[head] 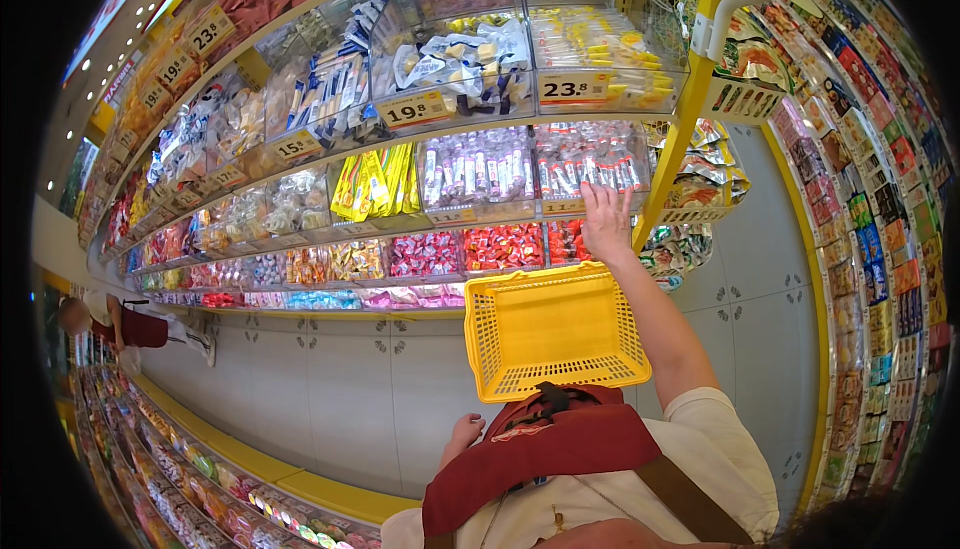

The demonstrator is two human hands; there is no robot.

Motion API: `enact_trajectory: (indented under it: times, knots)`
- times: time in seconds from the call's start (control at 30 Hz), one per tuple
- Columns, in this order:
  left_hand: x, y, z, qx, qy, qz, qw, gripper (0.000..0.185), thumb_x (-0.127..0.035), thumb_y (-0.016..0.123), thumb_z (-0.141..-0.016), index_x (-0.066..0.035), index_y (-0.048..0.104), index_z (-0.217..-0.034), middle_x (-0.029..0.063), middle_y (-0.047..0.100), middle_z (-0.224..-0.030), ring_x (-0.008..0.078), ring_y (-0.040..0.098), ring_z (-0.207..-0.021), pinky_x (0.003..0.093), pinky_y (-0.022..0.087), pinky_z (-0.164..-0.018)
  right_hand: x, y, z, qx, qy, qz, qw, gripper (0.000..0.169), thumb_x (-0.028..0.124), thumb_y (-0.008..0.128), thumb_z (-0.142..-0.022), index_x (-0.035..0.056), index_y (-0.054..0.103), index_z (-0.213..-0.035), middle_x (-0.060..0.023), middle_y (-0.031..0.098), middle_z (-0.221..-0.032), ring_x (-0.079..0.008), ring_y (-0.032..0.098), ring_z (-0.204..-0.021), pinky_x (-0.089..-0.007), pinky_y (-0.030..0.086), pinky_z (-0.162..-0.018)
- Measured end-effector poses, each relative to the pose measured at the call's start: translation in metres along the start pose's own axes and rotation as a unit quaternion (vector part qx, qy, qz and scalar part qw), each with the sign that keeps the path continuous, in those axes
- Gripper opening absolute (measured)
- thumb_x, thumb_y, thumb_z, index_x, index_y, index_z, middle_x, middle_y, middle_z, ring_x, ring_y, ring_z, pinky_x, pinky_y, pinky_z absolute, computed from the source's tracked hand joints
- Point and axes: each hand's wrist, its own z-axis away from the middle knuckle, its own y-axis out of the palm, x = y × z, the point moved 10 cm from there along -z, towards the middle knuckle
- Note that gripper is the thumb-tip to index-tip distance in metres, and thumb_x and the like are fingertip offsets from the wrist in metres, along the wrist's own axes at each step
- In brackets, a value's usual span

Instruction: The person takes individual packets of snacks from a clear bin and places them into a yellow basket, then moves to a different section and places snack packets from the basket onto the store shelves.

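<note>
My right hand [606, 225] reaches forward to a clear bin of small stick-shaped wrapped sweets [574, 170] on a middle shelf. Its fingers are spread at the bin's front edge, beside a price tag [562, 207], and grip nothing that I can see. Low at my left side, my left hand [469, 427] hangs with curled fingers. It is partly hidden, so whether it holds anything is unclear. In front of my dark red apron [555, 436] is a yellow plastic shopping basket [555, 324]; its bare floor shows. What supports the basket is not visible.
Tiered shelves of sweet bins [450, 98] run across the front, ending at a yellow post [675, 144]. Packaged snacks fill shelves [874, 264] on the right. More sweet shelves [195, 474] stand at lower left. A person [142, 320] in a dark red apron stands down the aisle.
</note>
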Motion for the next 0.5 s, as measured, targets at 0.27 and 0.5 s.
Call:
enact_trajectory:
  times: [0.27, 0.5]
  knots:
    - [-0.004, -0.007, 0.004, -0.002, 0.009, -0.039, 0.999, 0.043, -0.029, 0.063, -0.079, -0.002, 0.060, -0.113, 0.0115, 0.068, -0.083, 0.0185, 0.066, -0.066, 0.0328, 0.052, -0.065, -0.008, 0.001, -0.016, 0.064, 0.024, -0.063, 0.996, 0.058, 0.021, 0.066, -0.074, 0.0071, 0.045, -0.127, -0.0112, 0.047, -0.123, -0.0293, 0.043, -0.116, -0.0591, 0.018, -0.107]
    - [0.015, -0.003, 0.013, -0.007, -0.006, -0.024, 1.000, 0.043, -0.030, 0.062, -0.078, -0.004, 0.062, -0.111, 0.0115, 0.069, -0.082, 0.0189, 0.066, -0.067, 0.0326, 0.053, -0.066, -0.018, 0.015, -0.022, 0.129, -0.012, -0.010, 0.992, 0.062, 0.026, 0.072, -0.072, 0.0142, 0.046, -0.127, -0.0132, 0.038, -0.138, -0.0305, 0.041, -0.122, -0.0557, 0.025, -0.105]
